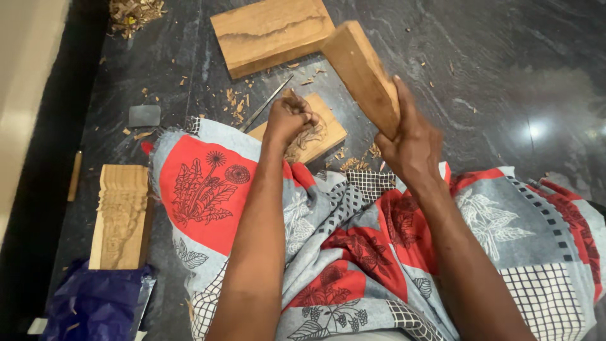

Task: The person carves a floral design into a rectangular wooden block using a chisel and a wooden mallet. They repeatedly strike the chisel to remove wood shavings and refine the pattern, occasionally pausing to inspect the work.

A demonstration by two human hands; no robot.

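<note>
The right hand (413,142) is gripping a raised wooden block (363,76) like a mallet, just right of the left hand (289,117), which is fisting a chisel (265,104) over a small carved panel (312,136).

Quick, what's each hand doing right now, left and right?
Left hand: closed in a fist over the small carved wood block; what it grips is hidden.
Right hand: closed around a wooden mallet block, raised.

Red and grey floral cloth (353,252), tan wooden blocks (271,31), dark veined floor (492,76), perhaps blue plastic bag (95,303)
</note>
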